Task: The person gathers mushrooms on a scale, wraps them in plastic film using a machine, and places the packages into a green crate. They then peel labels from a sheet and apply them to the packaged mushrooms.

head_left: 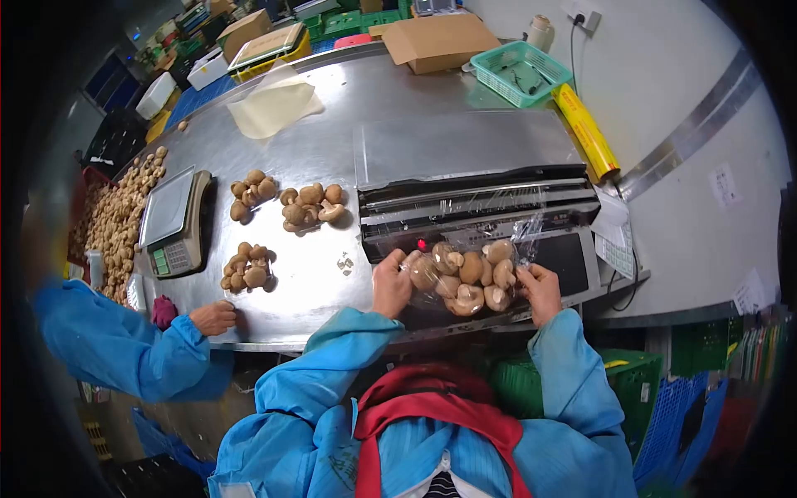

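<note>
Step in hand: wrapping. A pack of mushrooms (462,278) sits under clear film (498,217) at the front of the wrapping machine (465,166). It likely goes best with the film drawn taut and even on both sides, and the pack held level so that no mushroom rolls out.
Desk: a long steel desk (332,108) carries the machine, a scale (172,222) and three loose mushroom heaps (311,206).
Pack position: between the two hands and touching both, just in front of the machine's film slot.
Co-worker: another person's hand (214,318) rests on the desk edge, well apart to the left.
Left hand (390,286): clasps the pack's left edge.
Right hand (540,290): clasps the right edge, with film bunched beside it.
Fingers (388,264): curled close on both hands, gripping the pack from its sides. The tips tuck underneath, out of view.
</note>
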A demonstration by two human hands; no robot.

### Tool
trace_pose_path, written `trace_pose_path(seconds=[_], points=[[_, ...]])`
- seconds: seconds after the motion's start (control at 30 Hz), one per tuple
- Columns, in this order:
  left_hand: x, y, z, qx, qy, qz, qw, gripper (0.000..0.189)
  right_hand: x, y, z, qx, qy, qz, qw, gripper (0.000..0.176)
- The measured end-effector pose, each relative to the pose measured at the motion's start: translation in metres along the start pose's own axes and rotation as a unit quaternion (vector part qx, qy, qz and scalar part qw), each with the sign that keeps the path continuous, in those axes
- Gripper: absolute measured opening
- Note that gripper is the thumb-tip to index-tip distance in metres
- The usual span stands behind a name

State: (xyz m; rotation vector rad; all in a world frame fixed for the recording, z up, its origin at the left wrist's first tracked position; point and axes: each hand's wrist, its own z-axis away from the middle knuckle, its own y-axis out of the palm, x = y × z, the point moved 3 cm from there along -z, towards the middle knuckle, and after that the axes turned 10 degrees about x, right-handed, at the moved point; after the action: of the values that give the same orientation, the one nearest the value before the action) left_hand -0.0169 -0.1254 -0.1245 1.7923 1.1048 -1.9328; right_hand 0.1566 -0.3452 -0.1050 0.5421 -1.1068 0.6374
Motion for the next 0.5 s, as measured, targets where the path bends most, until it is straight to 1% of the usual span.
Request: trace_pose_path(seconds=[0.03,0.07,0.1,0.13,0.2,0.27,0.33,0.37,0.47,0.5], points=[[-0.002,-0.004,0.001,0.033,-0.093,0.136,0.986,0.026,-0.01,-0.004,-0.005,-0.003,0.004,-0.037,0.999,0.016],[-0.005,-0.005,0.005,0.065,-0.184,0.265,0.944,0.025,-0.014,-0.006,-0.006,-0.008,0.001,-0.038,0.999,0.016],[-0.01,-0.008,0.011,0.067,-0.194,0.299,0.932,0.02,-0.018,-0.006,-0.007,-0.01,-0.005,-0.041,0.999,0.016],[-0.009,-0.011,0.015,0.073,-0.193,0.297,0.932,0.02,-0.021,-0.007,-0.008,-0.012,-0.011,-0.045,0.999,0.017],[-0.005,-0.015,0.023,0.092,-0.206,0.365,0.903,0.016,-0.02,-0.005,-0.006,-0.021,-0.018,-0.054,0.998,0.017],[-0.001,-0.015,0.023,0.081,-0.201,0.368,0.904,0.015,-0.018,-0.001,-0.003,-0.03,-0.033,-0.061,0.997,0.016],[0.001,-0.015,0.023,0.025,-0.25,0.333,0.909,0.011,-0.019,0.0,-0.002,-0.035,-0.04,-0.057,0.997,0.016],[0.003,-0.011,0.023,0.025,-0.248,0.333,0.909,0.011,-0.019,0.0,-0.003,-0.038,-0.047,-0.053,0.997,0.016],[0.003,-0.001,0.022,0.027,-0.229,0.299,0.926,0.012,-0.024,0.0,-0.006,-0.034,-0.054,-0.038,0.997,0.016],[-0.003,0.001,0.018,0.009,-0.159,0.284,0.946,0.013,-0.026,-0.001,-0.007,-0.033,-0.054,-0.039,0.997,0.016]])
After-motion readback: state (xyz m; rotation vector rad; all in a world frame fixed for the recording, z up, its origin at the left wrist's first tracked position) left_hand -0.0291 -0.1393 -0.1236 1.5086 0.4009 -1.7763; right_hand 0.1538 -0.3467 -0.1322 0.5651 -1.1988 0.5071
